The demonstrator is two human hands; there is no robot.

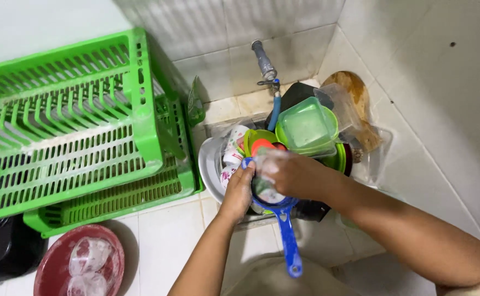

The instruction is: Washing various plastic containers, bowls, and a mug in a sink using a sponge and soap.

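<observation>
Scrubbing looks like the step in hand: a blue-handled strainer [285, 219] sits at lower centre of the frame, its round head up among the dishes and its long handle pointing down toward the bottom edge. The left hand [238, 193] grips the rim of the head from the left, fingers curled and pressed together around it. The right hand [286, 174] comes in from the right and lies over the head, fingers closed on something pale and sudsy; it is blurred, so I cannot tell whether that is a sponge or a cloth.

Just above the hands, a heap of dishes fills the sink [212, 159]: a patterned white cup [233, 153], an orange-red piece, green plates, and a translucent green square container [306, 127] on top. A tap [264, 61] juts from the tiled wall at upper centre, with a wooden board [355, 96] leaning to its right.

A green plastic dish rack [81, 131] takes up the left of the frame, apparently with no dishes in it. At lower left a red basin [53, 263] holds clear crumpled plastic.

By my judgement, the next move calls for a firm hold on the rim while the mesh is worked round, then a rinse before anything goes to the rack
</observation>
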